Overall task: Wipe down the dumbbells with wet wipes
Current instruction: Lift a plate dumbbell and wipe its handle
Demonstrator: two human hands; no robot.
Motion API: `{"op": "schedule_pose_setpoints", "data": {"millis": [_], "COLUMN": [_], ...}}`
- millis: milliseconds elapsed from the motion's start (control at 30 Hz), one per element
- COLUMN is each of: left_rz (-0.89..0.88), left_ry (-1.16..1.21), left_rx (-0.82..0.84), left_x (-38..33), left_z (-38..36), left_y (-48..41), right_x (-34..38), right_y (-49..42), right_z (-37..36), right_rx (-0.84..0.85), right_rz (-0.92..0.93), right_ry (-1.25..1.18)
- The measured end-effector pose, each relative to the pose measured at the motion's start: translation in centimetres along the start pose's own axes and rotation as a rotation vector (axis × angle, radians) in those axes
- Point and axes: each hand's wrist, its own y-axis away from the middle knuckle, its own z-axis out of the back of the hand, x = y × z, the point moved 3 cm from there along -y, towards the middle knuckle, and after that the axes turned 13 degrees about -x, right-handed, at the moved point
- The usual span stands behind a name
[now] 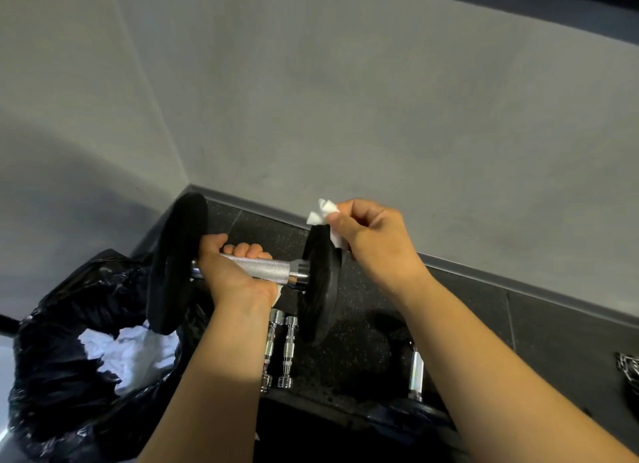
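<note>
Slippage is the worry — left hand (235,272) alone grips the dumbbell (262,267) handle above chrome bars (287,348) on the floor (466,307); right hand (373,234) pinches a wet wipe (323,210) against its plate rim.

Bin bag (69,324) left, dumbbell bars (287,348) below — wall (345,117) behind

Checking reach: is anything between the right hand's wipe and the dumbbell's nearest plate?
Nothing visible. The right hand pinches the wipe at the top edge of that plate; the left hand grips the dumbbell handle, clear of it.
</note>
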Motion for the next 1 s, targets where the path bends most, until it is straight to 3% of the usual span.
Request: {"op": "schedule_pose_setpoints", "data": {"millis": [167, 467, 600, 800, 1000], "left_rz": [-0.035, 0.029, 0.043, 0.181, 0.208], "left_ry": [-0.032, -0.052, -0.047, 0.087, 0.147], "left_rx": [-0.053, -0.184, -0.24, -0.243, -0.211], "left_x": [-0.3, -0.3, -0.3, -0.5, -0.1], "left_z": [0.3, 0.7, 0.7, 1.1, 0.7], "left_y": [-0.3, -0.9, -0.5, -1.4, -1.2], "right_x": [-1.1, -2.3, -3.9, -6.9, -6.9], "right_y": [1.2, 7.0, 9.4, 10.9, 10.1], "right_z": [-0.4, -1.4, -1.9, -2.6, -2.5], "right_rx": [-0.011, -0.207, -0.215, -0.285, -0.387], "right_rz": [0.173, 0.553, 0.661, 0.626, 0.467], "right_ry": [0.19, 0.285, 0.376, 0.465, 0.153]}}
